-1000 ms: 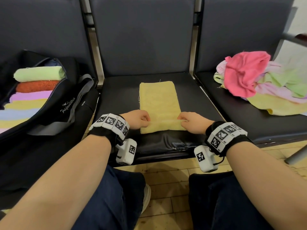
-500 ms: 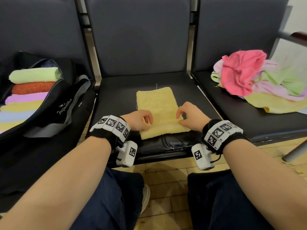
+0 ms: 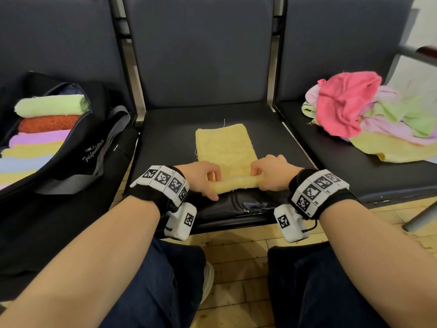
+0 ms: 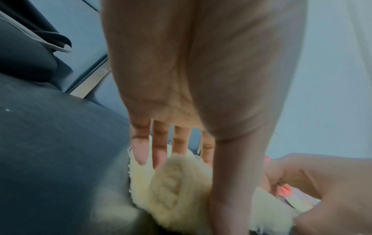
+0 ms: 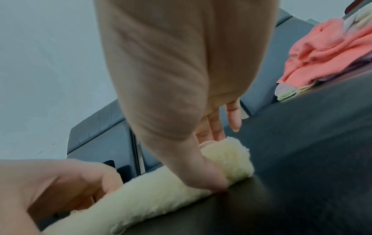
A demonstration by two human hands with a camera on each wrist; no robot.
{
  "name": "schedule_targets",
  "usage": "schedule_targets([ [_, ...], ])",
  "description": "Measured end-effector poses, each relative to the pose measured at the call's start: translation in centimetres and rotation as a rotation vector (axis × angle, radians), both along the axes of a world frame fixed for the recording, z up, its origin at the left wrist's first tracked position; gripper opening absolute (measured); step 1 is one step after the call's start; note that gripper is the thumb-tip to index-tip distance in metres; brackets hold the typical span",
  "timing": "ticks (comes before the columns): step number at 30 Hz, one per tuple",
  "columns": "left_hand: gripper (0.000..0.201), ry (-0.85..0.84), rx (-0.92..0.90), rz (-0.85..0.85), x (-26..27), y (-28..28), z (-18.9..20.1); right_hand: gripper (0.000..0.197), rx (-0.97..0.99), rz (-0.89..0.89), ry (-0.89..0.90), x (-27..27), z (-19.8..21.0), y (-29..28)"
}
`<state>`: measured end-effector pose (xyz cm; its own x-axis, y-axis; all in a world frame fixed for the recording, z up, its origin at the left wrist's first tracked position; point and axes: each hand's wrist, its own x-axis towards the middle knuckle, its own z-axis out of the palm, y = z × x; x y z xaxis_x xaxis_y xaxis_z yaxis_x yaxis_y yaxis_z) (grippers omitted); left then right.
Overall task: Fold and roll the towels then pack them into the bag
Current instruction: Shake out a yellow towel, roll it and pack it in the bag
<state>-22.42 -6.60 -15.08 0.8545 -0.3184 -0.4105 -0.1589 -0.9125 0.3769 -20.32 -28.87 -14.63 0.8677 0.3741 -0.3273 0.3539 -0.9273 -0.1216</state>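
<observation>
While rolled towels point(image 3: 42, 129) fill the bag point(image 3: 78, 159), hands roll another.

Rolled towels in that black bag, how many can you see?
7 at least, stacked in the bag on the left seat: green, orange, purple, yellow, blue, another yellow, and a pink sliver. The bag's edge may hide more.
</observation>
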Motion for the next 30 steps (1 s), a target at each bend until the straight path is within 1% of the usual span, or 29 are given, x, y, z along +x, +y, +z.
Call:
schedule_targets([
  [2, 0.033, -0.058, -0.003, 0.003, 0.0, -0.2, 0.0, 0.018, 0.072, 0.004, -0.002, 0.1, 0.1, -0.1],
  [4, 0.018, -0.068, -0.037, 0.026, 0.0, -0.2, 0.2, 0.015, 0.178, -0.017, 0.022, 0.1, 0.1, -0.5],
  [6, 0.011, -0.061, -0.059, 0.048, 0.0, -0.2, 0.3, 0.022, 0.208, -0.029, 0.028, 0.3, -0.1, -0.8],
  [9, 0.019, -0.061, -0.086, 0.112, 0.2, -0.2, 0.3, 0.027, 0.248, -0.023, 0.035, 0.3, -0.3, -0.7],
  [11, 0.021, -0.015, -0.143, 0.17, 0.4, -0.1, 0.3, 0.029, 0.282, -0.013, 0.046, 0.4, -0.5, -0.7],
  [13, 0.022, 0.038, -0.166, 0.188, 0.5, -0.1, 0.5, 0.033, 0.299, -0.031, 0.065, 0.6, -0.7, -0.8],
  [16, 0.029, 0.095, -0.201, 0.241, 0.7, -0.2, 0.6, 0.036, 0.321, -0.052, 0.099, 0.8, -0.8, -0.6],
  [20, 0.044, 0.125, -0.14, 0.251, 0.6, -0.9, 0.9, 0.037, 0.335, -0.08, 0.147, 0.7, -0.5, -0.2],
  [22, 0.045, 0.137, -0.07, 0.222, 0.5, -1.3, 1.0, 0.034, 0.348, -0.094, 0.152, 0.7, -0.7, 0.0],
  [24, 0.041, 0.113, -0.004, 0.179, 0.5, -1.3, 0.9, 0.03, 0.38, -0.127, 0.127, 0.8, -1.0, 0.0],
  [25, 0.036, 0.083, -0.01, 0.172, 0.5, -1.1, 0.8, 0.028, 0.39, -0.132, 0.089, 0.9, -1.1, -0.1],
  [28, 0.02, -0.043, -0.081, 0.17, 0.6, 0.1, 0.1, 0.019, 0.419, -0.071, -0.107, 1.2, -1.4, -0.3],
  [29, 0.018, -0.092, -0.11, 0.163, 0.6, 0.4, 0.0, 0.013, 0.452, -0.045, -0.142, 1.2, -1.3, -0.3],
  [30, 0.019, -0.127, -0.146, 0.151, 0.6, 0.4, 0.0, 0.011, 0.481, -0.022, -0.151, 1.0, -1.2, -0.2],
])
